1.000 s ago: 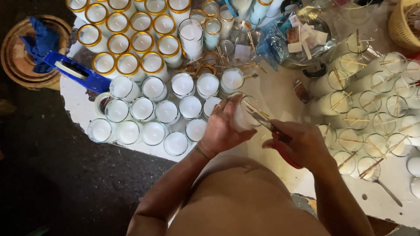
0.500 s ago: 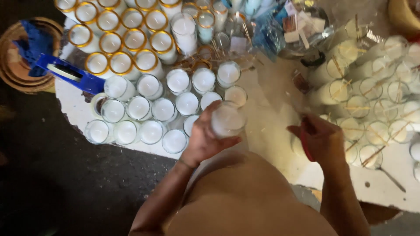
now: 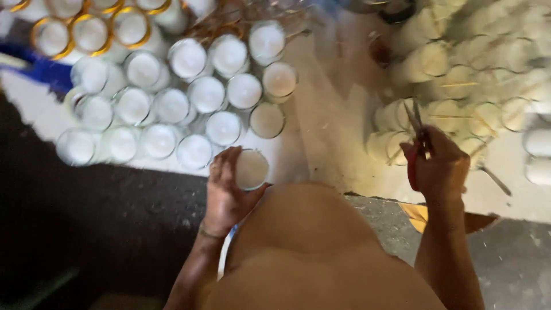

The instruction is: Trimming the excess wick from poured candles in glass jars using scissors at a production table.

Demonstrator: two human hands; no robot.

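Observation:
My left hand [image 3: 225, 189] grips a glass candle jar [image 3: 251, 169] filled with white wax, just at the near edge of the white table [image 3: 321, 138] beside a cluster of similar jars [image 3: 172, 115]. My right hand [image 3: 439, 166] is closed on a pair of scissors [image 3: 418, 129] with red handles, blades pointing up, over jars with wooden wick sticks [image 3: 459, 97] on the right.
Gold-rimmed wax jars [image 3: 92, 31] stand at the far left. A blue tool [image 3: 40, 69] lies at the table's left edge. A metal spoon-like tool [image 3: 493, 179] lies near my right hand. Dark floor [image 3: 86, 229] lies below the table.
My hands have separated: the left brought the jar down toward the near table edge, the right carried the scissors rightward over the wick-stick jars. The camera moved closer.

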